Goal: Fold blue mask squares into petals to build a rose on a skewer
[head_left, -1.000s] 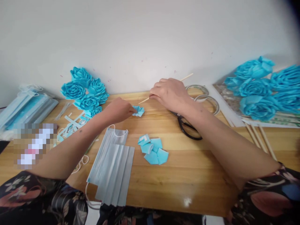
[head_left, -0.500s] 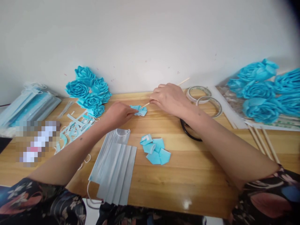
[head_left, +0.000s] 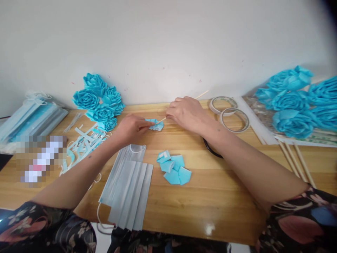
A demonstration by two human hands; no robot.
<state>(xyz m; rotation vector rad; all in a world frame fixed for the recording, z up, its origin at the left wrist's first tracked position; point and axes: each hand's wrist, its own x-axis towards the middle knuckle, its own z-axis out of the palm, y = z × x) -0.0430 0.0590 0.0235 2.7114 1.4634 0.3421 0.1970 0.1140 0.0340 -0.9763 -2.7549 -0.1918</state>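
Observation:
My left hand (head_left: 133, 127) pinches a small folded blue piece (head_left: 156, 124) at the far side of the wooden table (head_left: 216, 196). My right hand (head_left: 187, 113) is closed around a thin wooden stick (head_left: 201, 94), whose near tip meets the blue piece. Nearer to me lie several folded blue petals (head_left: 174, 168) and grey face masks (head_left: 129, 186) laid flat. Black scissors (head_left: 210, 149) are mostly hidden under my right forearm.
Finished blue fabric roses (head_left: 99, 102) lie at the back left, more roses (head_left: 295, 102) on a sheet at the right. Two tape rolls (head_left: 233, 114), loose wooden sticks (head_left: 297, 160), cut strips (head_left: 81, 144) and a stack of masks (head_left: 28, 119) also sit on the table.
Both hands have drawn closer together. The stick's tip now touches the blue piece. The view has shifted slightly.

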